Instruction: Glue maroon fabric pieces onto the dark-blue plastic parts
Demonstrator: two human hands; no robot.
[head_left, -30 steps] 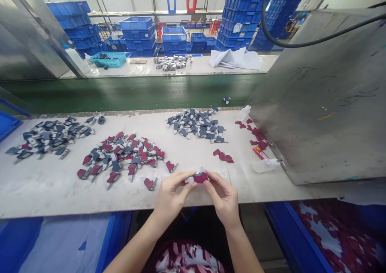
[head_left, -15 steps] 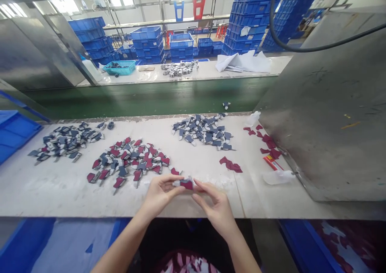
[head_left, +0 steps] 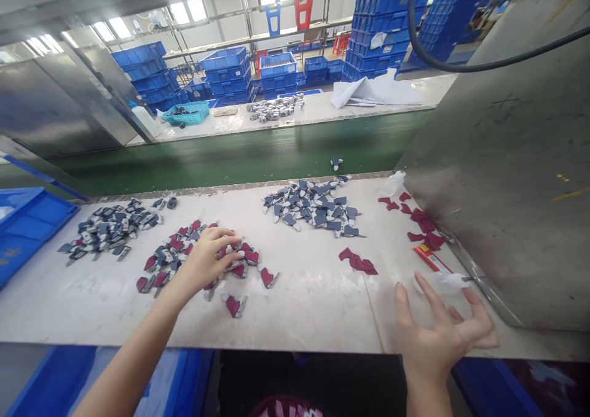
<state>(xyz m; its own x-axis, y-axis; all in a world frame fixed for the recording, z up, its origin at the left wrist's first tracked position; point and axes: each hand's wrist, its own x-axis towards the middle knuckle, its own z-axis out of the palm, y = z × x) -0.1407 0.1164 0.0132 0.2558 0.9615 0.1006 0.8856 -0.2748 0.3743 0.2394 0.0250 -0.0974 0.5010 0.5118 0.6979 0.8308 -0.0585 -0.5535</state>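
The left hand (head_left: 209,257) is overhanging the maroon-and-navy parts (head_left: 161,279); whether its curved fingers are holding one is unclear. Well right of them, the right hand (head_left: 433,337) is presenting wide fingers at the translucent bottle (head_left: 454,282), apparently preparing a grasp requiring narrowing.

A factory workshop: parts (head_left: 318,205) heaped on the bench (head_left: 304,306), belt (head_left: 249,164) at twelve o'clock, stacked crates (head_left: 380,27) at one.
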